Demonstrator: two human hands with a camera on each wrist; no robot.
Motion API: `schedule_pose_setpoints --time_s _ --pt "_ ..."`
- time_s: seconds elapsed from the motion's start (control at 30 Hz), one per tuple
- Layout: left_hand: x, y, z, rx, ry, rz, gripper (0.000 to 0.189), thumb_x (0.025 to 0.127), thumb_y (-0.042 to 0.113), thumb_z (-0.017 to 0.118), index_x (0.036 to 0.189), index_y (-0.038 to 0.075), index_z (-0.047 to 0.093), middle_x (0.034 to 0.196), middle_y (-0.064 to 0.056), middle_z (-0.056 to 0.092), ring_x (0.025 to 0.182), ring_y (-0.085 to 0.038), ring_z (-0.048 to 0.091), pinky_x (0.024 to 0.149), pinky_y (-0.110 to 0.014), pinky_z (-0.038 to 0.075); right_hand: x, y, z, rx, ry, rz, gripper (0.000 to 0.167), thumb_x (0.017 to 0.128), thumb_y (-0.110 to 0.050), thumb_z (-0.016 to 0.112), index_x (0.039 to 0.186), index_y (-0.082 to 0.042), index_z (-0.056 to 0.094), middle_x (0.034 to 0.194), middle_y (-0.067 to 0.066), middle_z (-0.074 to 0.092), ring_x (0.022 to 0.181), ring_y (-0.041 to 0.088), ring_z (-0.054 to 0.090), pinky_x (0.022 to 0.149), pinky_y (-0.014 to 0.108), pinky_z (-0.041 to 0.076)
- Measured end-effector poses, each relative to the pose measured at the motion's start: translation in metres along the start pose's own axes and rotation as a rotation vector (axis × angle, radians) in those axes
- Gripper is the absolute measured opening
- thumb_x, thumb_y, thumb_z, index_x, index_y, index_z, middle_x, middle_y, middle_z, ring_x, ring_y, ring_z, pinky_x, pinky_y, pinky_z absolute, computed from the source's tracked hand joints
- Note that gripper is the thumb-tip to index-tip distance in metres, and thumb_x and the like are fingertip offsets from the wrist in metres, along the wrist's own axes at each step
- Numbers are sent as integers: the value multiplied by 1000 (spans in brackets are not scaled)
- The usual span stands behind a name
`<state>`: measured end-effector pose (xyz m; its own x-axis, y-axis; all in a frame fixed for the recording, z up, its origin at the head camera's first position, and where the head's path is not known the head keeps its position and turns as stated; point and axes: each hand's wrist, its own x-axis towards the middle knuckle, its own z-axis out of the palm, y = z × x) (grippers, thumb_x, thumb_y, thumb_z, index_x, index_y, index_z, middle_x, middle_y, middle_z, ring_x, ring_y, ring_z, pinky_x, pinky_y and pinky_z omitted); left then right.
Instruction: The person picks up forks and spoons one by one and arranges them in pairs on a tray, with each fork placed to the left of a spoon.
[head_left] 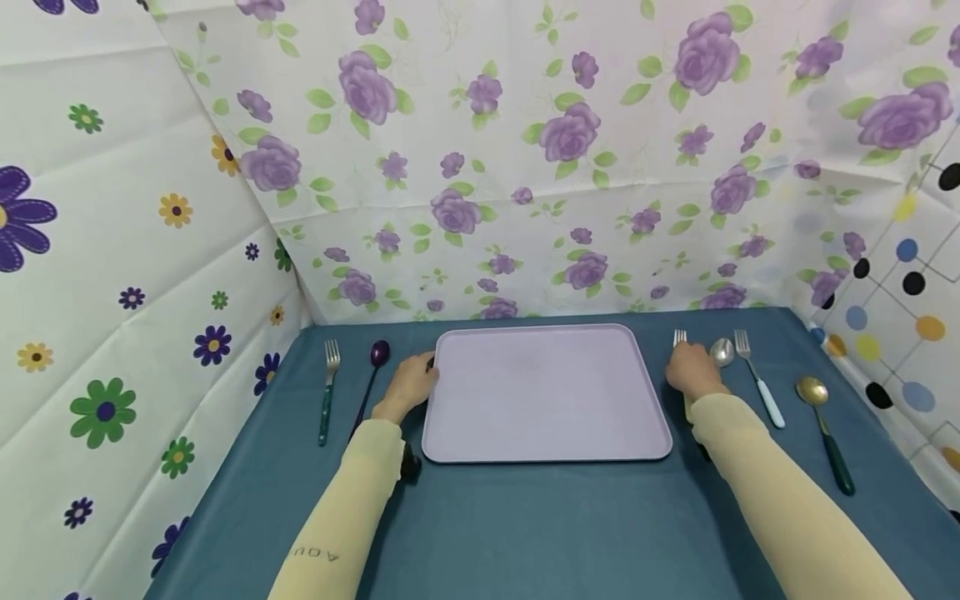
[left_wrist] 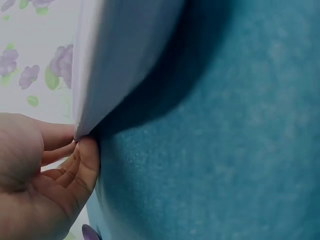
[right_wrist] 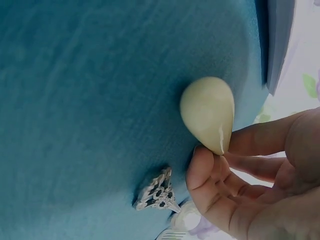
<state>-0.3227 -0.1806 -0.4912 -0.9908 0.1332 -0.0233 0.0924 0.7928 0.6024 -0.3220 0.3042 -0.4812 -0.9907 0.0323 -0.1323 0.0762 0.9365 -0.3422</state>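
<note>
On the blue cloth lies a pale lilac rectangular tray [head_left: 547,392]. My left hand [head_left: 408,387] pinches the rim at its left side, and the left wrist view shows the thumb and fingertips together at the tray's edge. To the right of the tray, my right hand [head_left: 693,371] pinches a fork, whose silver tines [head_left: 679,336] show just beyond the knuckles. In the right wrist view the fork's cream, teardrop-shaped handle end [right_wrist: 207,107] sticks out from the fingers; its neck is hidden by them. A silver spoon [head_left: 722,352] with an openwork handle [right_wrist: 157,192] lies close beside that hand.
Left of the tray lie a green-handled fork [head_left: 327,400] and a dark purple spoon [head_left: 379,353]. At the right are a white-handled fork [head_left: 765,396] and a gold spoon with a green handle [head_left: 836,458]. Flowered cloth walls [head_left: 510,167] stand behind and beside the table.
</note>
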Motion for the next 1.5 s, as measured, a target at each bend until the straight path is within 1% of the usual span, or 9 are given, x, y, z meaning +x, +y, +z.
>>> schedule_pose_setpoints --time_s 0.13,0.23,0.33,0.47,0.63,0.9,1.23,1.4,1.5 --pt "0 -5 3 -15 10 8 45 107 9 51 149 -9 49 132 -29 62 115 -40 63 100 -53 50 -1 0 0 -10 3 10 34 94 -1 47 112 24 61 115 47 58 106 62 59 87 69 49" --pt "0 -8 5 -29 13 8 45 107 8 52 149 -8 51 121 -25 66 98 -33 63 89 -49 52 0 1 3 -12 -2 12 32 94 -1 47 109 23 63 113 46 60 104 61 60 84 68 50" --pt "-1 -11 6 -33 10 18 45 106 8 52 148 -8 51 117 -23 67 92 -29 61 84 -45 51 0 3 5 -16 -6 21 32 94 0 47 110 23 62 112 45 60 102 60 61 83 68 51" --pt "0 -14 4 -38 12 33 45 105 7 52 147 -9 52 110 -22 66 88 -29 58 80 -44 48 2 3 7 -14 6 33 34 94 -1 46 114 24 60 112 46 60 102 60 62 82 68 51" --pt "-4 -16 2 -50 24 47 44 104 6 53 146 -9 53 102 -18 63 86 -28 56 78 -42 45 5 2 10 -3 20 50 36 94 -2 46 117 23 59 115 47 58 105 61 60 83 70 50" --pt "-7 -17 -1 -103 0 35 45 106 7 53 148 -8 51 97 -13 58 79 -23 53 70 -35 41 1 0 8 16 23 58 38 95 -3 47 120 23 58 116 47 58 105 60 61 81 69 51" --pt "-7 -13 2 -90 -33 68 46 106 4 52 149 -11 49 105 -19 62 95 -30 54 83 -44 46 -3 8 12 16 18 74 38 96 -2 49 121 25 55 113 48 57 101 61 61 80 68 50" --pt "-6 -14 2 -95 -35 71 47 105 3 51 149 -12 47 108 -20 62 97 -32 54 87 -47 47 0 9 11 8 26 50 37 95 -1 48 121 24 56 112 48 58 101 60 61 79 68 50" --pt "-6 -17 2 -105 -29 67 47 106 4 52 150 -11 46 107 -19 61 96 -31 54 85 -46 47 0 7 11 7 31 34 36 95 0 48 120 24 58 108 47 60 96 58 63 76 67 51"
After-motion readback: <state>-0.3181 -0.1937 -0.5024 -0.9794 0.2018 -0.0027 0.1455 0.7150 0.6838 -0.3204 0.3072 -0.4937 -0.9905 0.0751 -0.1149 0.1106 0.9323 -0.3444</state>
